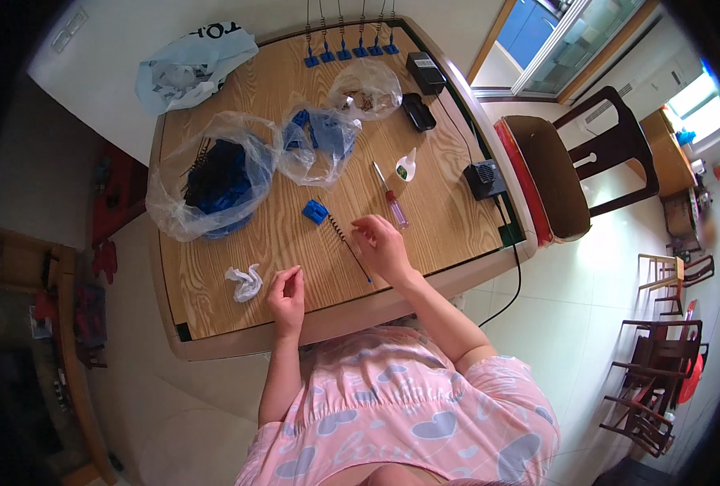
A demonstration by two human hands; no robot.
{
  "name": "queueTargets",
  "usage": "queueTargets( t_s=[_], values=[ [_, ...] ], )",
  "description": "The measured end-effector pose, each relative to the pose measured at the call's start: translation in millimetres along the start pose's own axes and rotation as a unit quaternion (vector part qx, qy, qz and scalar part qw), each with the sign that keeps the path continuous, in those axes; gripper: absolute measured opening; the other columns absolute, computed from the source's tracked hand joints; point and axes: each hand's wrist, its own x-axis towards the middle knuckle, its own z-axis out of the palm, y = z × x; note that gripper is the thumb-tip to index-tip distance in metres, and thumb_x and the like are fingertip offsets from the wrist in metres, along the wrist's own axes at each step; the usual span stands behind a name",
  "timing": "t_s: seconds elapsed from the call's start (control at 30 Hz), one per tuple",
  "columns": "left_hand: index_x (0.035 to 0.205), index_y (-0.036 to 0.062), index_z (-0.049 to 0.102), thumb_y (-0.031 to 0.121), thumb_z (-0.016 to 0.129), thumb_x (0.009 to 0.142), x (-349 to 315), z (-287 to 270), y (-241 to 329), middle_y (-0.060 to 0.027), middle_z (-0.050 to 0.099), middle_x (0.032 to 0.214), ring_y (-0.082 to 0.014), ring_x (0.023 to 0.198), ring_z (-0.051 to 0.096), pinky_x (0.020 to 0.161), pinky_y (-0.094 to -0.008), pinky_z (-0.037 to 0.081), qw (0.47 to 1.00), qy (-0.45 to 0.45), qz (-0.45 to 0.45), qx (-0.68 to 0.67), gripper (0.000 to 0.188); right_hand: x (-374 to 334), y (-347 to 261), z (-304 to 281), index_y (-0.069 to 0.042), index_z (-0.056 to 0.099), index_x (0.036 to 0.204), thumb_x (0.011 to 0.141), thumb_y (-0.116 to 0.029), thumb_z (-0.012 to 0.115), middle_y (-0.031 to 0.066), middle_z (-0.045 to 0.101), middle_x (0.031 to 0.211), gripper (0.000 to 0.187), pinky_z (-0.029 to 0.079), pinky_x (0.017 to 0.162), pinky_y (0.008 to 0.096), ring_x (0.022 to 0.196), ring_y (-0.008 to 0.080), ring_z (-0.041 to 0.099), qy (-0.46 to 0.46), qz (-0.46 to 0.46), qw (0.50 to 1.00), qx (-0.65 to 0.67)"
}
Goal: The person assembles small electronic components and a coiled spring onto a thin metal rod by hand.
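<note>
On the wooden tabletop (295, 251) lies a blue plastic piece (315, 212) with a thin black coiled wire (336, 228) running from it toward the near edge, blue at its tip. My right hand (383, 249) hovers just right of this wire, fingers loosely bent and a little apart, with nothing visible in them. My left hand (285, 298) is closed near the table's front edge, thumb and fingertips together; whatever they hold, if anything, is hidden. Left of it sits a crumpled white tissue (245, 283). Beyond my right hand are a red-and-clear-handled screwdriver (391, 198) and a small white glue bottle (406, 167).
Clear bags hold dark blue parts (222, 182), blue pieces (328, 134) and small brownish parts (366, 99). Several blue-based coiled wires (344, 53) stand along the far edge. Black boxes (426, 73) (484, 179) with cables sit at right. A cardboard box (546, 178) is beside the table.
</note>
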Motion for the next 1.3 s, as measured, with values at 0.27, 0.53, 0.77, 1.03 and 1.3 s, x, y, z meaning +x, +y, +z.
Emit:
queueTargets(
  t_s=[0.27, 0.53, 0.77, 1.03, 1.3],
  values=[
    [0.099, 0.0022, 0.068, 0.001, 0.066, 0.083, 1.7, 5.7, 9.9, -0.0071, 0.061, 0.084, -0.0177, 0.072, 0.060, 0.065, -0.0278, 0.049, 0.991, 0.002, 0.090, 0.099, 0.016, 13.0, 2.2, 3.6, -0.004, 0.059, 0.095, 0.084, -0.011, 0.061, 0.0130, 0.059, 0.087, 0.013, 0.050, 0.071, 0.0385, 0.081, 0.0289, 0.060, -0.010, -0.053, 0.993, -0.106],
    [0.103, 0.0032, 0.066, 0.003, 0.066, 0.085, -0.9, 5.2, 5.2, -0.0056, 0.063, 0.086, -0.0134, 0.077, 0.061, 0.069, -0.0251, 0.049, 0.995, 0.009, 0.042, 0.085, 0.018, -6.6, 9.4, -27.8, -0.004, 0.060, 0.089, 0.084, -0.016, 0.061, 0.0136, 0.059, 0.089, 0.013, 0.049, 0.073, 0.0405, 0.086, 0.0330, 0.059, -0.074, -0.056, 0.992, -0.089],
    [0.098, 0.0024, 0.066, 0.003, 0.064, 0.086, 2.6, 6.5, 13.2, -0.0041, 0.062, 0.085, -0.0118, 0.075, 0.060, 0.067, -0.0246, 0.048, 0.993, -0.006, 0.074, 0.089, 0.013, -36.2, 3.3, -22.0, -0.005, 0.058, 0.078, 0.078, -0.021, 0.069, 0.0114, 0.060, 0.072, 0.019, 0.048, 0.062, 0.0393, 0.072, 0.0304, 0.061, -0.106, -0.028, 0.983, -0.146],
    [0.094, 0.0014, 0.065, 0.003, 0.063, 0.087, -6.3, 3.3, 10.5, 0.0018, 0.059, 0.083, -0.0057, 0.072, 0.054, 0.063, -0.0201, 0.044, 1.000, -0.005, 0.015, -0.005, 0.007, -45.8, 5.3, -38.3, -0.001, 0.059, 0.080, 0.081, -0.018, 0.064, 0.0138, 0.064, 0.073, 0.017, 0.047, 0.058, 0.0368, 0.067, 0.0280, 0.062, -0.082, 0.062, 0.987, -0.121],
    [0.088, 0.0039, 0.064, 0.004, 0.068, 0.085, -27.2, 3.0, 59.7, 0.0052, 0.059, 0.074, -0.0015, 0.065, 0.053, 0.060, -0.0168, 0.042, 0.977, -0.079, -0.139, -0.144, 0.005, -55.8, -15.3, -37.5, -0.003, 0.058, 0.085, 0.090, -0.012, 0.064, -0.0021, 0.057, 0.074, 0.012, 0.041, 0.058, 0.0212, 0.063, 0.0069, 0.052, -0.127, 0.200, 0.866, 0.440]
  ],
)
